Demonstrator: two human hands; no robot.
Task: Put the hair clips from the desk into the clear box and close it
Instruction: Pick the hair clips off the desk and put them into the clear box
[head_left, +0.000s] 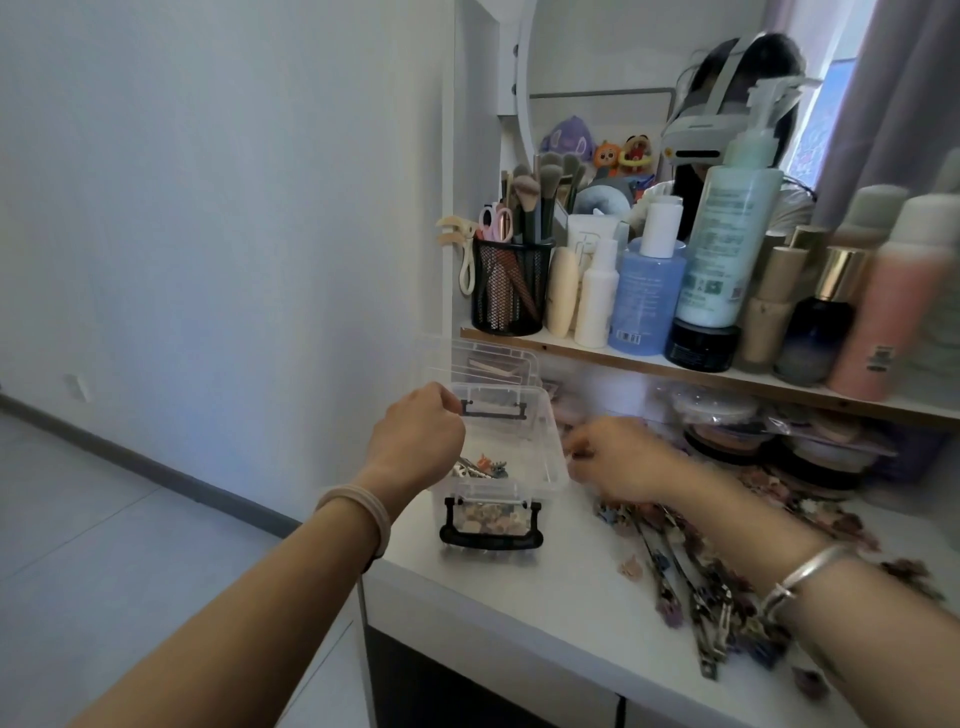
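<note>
The clear box (535, 431) stands on the white desk (519, 587) between the two hands, touching the left hand (415, 436) and just left of the right hand (618, 457). Its lid (488, 364) is open and tilted up beyond the left hand's knuckles. The left hand's fingers are curled on the box's far left corner, where rim and lid meet; which of the two they grip cannot be told. The right hand is blurred, its fingertips pointing at the box's right wall, and whether it holds anything cannot be told.

There is one box with two black latches: the front latch (491, 525) sits nearer the person than both hands, and the back latch (493, 410) is just right of the left hand's fingers. Several small clips in the box (480, 465) lie just right of the left wrist. Under and around the right forearm lies a heap of long hair clips (691, 566), too many and too blurred to count. One beige claw clip (631, 566) lies apart, left of that forearm. Each wrist carries one band: a pale hair tie (358, 512) on the left, a silver bangle (800, 577) on the right.
</note>
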